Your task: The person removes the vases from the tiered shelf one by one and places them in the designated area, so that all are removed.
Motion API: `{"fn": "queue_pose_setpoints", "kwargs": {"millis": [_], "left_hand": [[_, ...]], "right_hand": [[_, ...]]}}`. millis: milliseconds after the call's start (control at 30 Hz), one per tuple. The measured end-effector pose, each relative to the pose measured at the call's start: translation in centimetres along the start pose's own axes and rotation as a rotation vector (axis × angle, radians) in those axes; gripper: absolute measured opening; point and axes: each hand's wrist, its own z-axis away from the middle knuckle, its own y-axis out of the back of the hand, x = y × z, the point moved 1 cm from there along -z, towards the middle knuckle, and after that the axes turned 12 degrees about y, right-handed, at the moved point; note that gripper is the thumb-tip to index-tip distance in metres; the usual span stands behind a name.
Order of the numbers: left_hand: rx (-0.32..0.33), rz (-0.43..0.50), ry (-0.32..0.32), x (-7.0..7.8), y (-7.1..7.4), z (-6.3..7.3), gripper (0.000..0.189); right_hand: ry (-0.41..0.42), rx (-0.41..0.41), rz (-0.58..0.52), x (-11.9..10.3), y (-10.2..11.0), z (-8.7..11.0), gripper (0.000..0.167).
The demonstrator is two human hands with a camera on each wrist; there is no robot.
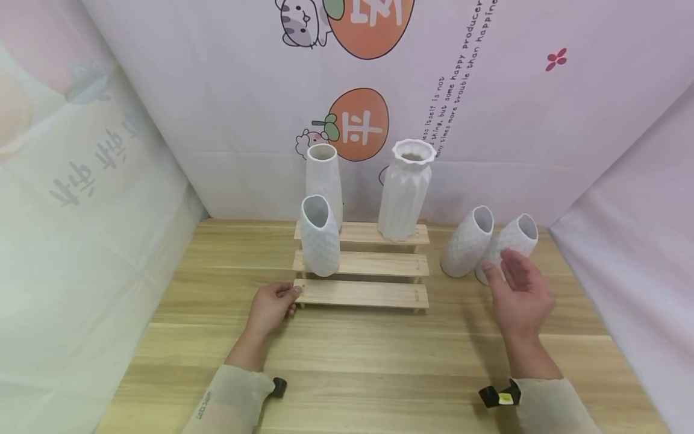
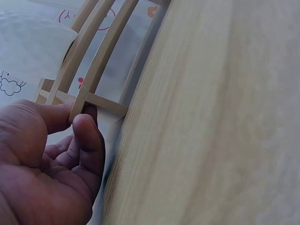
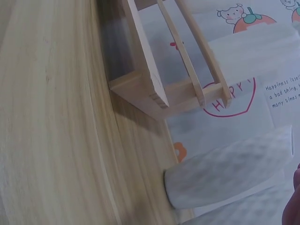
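Note:
My left hand (image 1: 271, 307) pinches the left end of the lowest step of a three-step wooden display rack (image 1: 363, 293); in the left wrist view, thumb and finger (image 2: 86, 133) meet at that step's corner. A white textured vase (image 1: 320, 244) stands on the middle step at its left. On the top step are a tall white vase (image 1: 323, 175) and a fluted white vase (image 1: 406, 202) with a wavy rim. My right hand (image 1: 522, 301), thumb apart from the fingers, is in front of the rightmost textured vase (image 1: 512, 238) and partly hides it. Contact there is unclear.
Another textured white vase (image 1: 467, 242) stands on the wooden table (image 1: 352, 374) between the rack and the rightmost vase, close beside the latter. A printed white cloth (image 1: 244, 120) hangs behind, with more cloth along both sides.

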Motion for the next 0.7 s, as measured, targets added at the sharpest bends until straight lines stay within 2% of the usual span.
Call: {"fn": "queue_pose_setpoints", "kwargs": {"millis": [533,700], "left_hand": [[-0.005,-0.015,-0.018,-0.1,0.1,0.0,0.042],[-0.005,-0.015,-0.023,-0.1,0.1,0.1,0.040]], "right_hand": [[-0.005,-0.044,-0.114,-1.5,-2.0,1.0,0.043],[0.005,-0.078,-0.112,-1.8,-2.5,1.5,0.044]]}}
